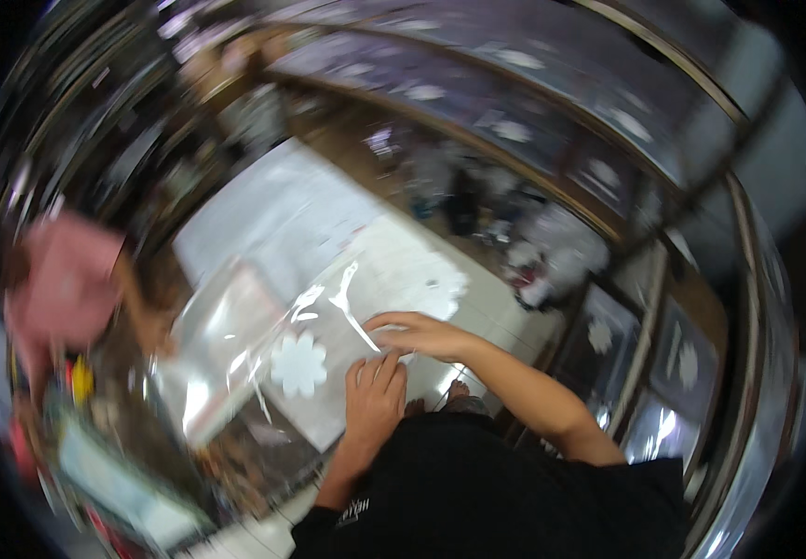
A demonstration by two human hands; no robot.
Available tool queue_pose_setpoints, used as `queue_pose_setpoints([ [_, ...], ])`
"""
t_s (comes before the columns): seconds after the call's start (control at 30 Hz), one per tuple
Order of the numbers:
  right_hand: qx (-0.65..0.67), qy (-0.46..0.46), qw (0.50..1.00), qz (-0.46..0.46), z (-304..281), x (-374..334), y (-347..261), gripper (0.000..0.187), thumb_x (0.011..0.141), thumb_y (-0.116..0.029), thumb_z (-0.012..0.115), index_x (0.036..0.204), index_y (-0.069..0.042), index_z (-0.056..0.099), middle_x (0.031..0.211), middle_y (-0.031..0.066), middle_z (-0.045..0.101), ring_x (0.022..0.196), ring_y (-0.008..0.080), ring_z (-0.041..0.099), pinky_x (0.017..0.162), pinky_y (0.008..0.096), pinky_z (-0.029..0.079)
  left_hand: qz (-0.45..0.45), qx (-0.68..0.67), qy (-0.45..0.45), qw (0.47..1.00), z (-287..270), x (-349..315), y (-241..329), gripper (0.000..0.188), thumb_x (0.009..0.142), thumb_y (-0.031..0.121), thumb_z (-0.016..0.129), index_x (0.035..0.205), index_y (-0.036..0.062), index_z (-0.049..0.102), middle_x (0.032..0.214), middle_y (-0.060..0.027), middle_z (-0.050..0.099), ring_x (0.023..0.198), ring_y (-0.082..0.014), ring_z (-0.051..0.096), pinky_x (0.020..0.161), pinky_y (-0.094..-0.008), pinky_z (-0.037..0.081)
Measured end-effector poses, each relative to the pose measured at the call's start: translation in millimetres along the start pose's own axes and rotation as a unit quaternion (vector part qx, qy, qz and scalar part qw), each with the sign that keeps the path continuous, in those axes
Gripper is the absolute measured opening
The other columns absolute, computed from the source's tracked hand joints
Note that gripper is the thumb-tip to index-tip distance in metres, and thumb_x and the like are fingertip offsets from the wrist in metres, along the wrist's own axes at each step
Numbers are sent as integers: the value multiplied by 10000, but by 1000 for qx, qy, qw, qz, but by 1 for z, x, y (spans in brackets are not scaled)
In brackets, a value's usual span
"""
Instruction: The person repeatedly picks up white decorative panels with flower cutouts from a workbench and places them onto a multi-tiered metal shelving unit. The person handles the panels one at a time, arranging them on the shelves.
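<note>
Motion blurs the picture. A clear plastic sheet with bright glare lies over the pale work table. A white flower-shaped piece shows on or under the film, left of my hands. My left hand is at the near edge of the sheet, its fingers bent and close together on the film. Just beyond it, my right hand reaches in from the right, fingers stretched leftward over the film, with no object visible in them. A narrow bright white streak runs up to the fingertips; whether it is a strip or glare is unclear.
A person in a pink shirt at the left reaches an arm to the sheet's far side. Shelves with white-marked flat panels run along the back and right. Bundled plastic bags lie beyond the table. A box stands lower left.
</note>
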State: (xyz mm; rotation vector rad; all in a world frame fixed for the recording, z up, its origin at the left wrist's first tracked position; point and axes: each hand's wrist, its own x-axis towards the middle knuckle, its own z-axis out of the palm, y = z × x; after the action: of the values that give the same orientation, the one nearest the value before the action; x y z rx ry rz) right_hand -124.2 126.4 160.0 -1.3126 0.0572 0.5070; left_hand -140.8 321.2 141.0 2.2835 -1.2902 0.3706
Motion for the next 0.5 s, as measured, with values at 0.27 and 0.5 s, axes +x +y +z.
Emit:
queue_pose_setpoints([
  [0.27,-236,124,962,-57,-73,-43,-23,368,875,-30,507,1225,3,617,1154,150,673,939,202,717,793,342,578,162,-109,-25,980,17,60,67,336,794,82,698,1114,-11,658,1338,-166,584,1142,-364,529,1017,-505,385],
  [0.5,-589,246,765,-83,-94,-191,-218,434,780,-77,712,1201,-7,637,1154,179,686,1057,308,659,873,416,528,246,-260,44,933,-23,98,95,359,866,187,668,1159,-19,652,1362,-236,550,1169,-407,504,985,-503,411],
])
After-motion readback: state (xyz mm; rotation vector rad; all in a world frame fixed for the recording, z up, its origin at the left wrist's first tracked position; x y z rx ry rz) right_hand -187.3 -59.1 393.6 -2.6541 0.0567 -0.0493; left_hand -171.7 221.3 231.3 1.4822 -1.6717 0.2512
